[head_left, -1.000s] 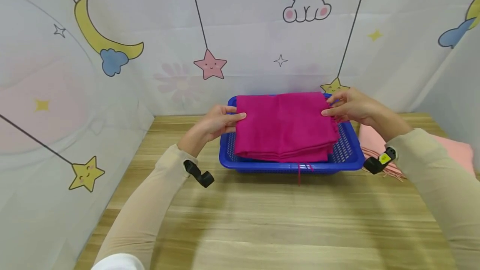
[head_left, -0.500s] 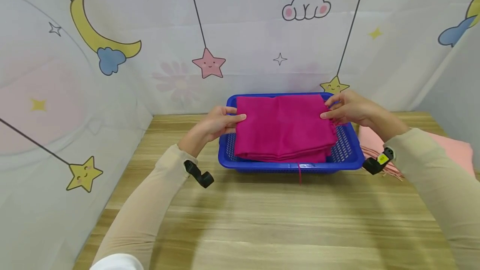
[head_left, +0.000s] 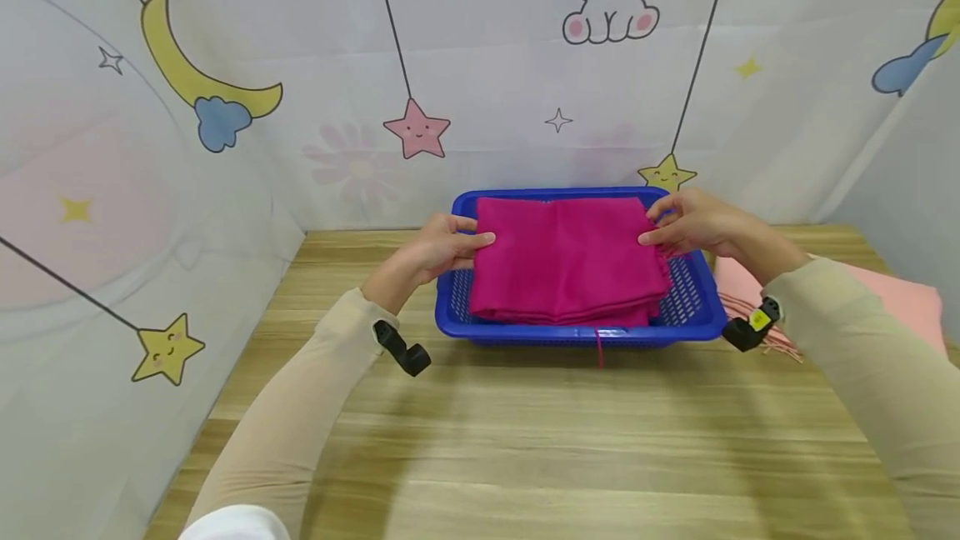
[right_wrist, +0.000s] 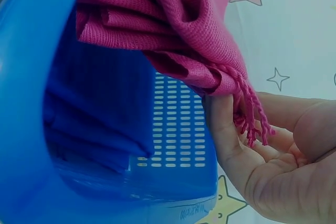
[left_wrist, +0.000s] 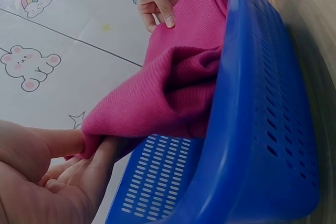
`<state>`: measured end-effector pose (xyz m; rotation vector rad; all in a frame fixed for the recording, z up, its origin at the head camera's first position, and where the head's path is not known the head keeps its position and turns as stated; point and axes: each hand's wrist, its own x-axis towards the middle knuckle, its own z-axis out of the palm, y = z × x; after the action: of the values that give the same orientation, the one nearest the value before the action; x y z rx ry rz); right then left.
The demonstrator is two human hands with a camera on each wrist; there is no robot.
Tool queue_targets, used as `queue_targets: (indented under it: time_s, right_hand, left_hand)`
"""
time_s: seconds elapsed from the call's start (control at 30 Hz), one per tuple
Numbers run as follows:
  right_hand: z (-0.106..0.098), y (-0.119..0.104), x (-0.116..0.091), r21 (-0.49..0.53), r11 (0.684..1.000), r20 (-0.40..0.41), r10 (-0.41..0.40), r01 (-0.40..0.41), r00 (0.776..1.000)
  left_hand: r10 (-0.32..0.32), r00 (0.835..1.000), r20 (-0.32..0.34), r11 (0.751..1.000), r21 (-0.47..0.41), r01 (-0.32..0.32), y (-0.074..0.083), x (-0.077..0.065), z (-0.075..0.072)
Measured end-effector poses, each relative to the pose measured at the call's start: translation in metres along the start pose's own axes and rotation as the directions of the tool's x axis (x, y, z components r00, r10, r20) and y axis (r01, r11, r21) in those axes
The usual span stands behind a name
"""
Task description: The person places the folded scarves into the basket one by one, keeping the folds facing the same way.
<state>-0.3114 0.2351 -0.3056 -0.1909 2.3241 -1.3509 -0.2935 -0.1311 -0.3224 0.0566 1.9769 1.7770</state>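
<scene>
A folded magenta scarf (head_left: 570, 257) with a fringed right end lies partly inside a blue plastic basket (head_left: 525, 332), its far edge raised by both hands. At the scarf's left edge my left hand (head_left: 442, 248) pinches the layers, thumb on top and fingers beneath. My right hand (head_left: 697, 223) pinches the opposite edge, with twisted tassels (right_wrist: 252, 114) hanging by its fingers. Below the scarf, the right wrist view shows dark blue folded cloth (right_wrist: 94, 124) in the basket. A magenta strand (head_left: 599, 348) hangs over the basket's front rim.
A folded pale pink scarf (head_left: 900, 294) with fringe lies on the wooden table (head_left: 570, 440), right of the basket and partly behind my right forearm. Close behind the basket hangs a white printed curtain (head_left: 495, 65).
Both hands have lowered the scarf's far edge a little, so more of the basket's back rim shows. The grip on each side stays the same.
</scene>
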Motion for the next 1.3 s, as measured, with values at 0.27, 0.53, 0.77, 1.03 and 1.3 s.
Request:
queue_targets:
  time_s: [0.27,0.53,0.77,1.03,1.3]
  right_hand:
    - [0.003,0.003,0.004,0.001,1.0,0.021,-0.004,0.004,1.0]
    - [0.006,0.003,0.007,-0.02,1.0,0.02,0.004,-0.004,1.0]
    - [0.005,0.004,0.008,-0.042,0.999,0.021,0.012,-0.011,1.0]
    - [0.006,0.003,0.011,-0.037,0.999,0.029,0.01,-0.009,1.0]
    - [0.005,0.003,0.013,-0.025,0.999,0.032,0.026,-0.025,0.999]
  left_hand:
    - [-0.025,0.999,-0.023,0.999,0.038,0.025,0.0,0.002,0.005]
    - [-0.052,0.997,-0.055,0.998,0.024,0.054,-0.001,0.007,0.007]
    - [-0.048,0.997,-0.063,0.998,0.038,0.051,-0.001,0.011,0.009]
    - [-0.042,0.998,-0.054,0.998,0.053,0.045,0.002,0.012,0.009]
    - [-0.042,0.997,-0.065,0.997,0.056,0.046,0.002,0.015,0.01]
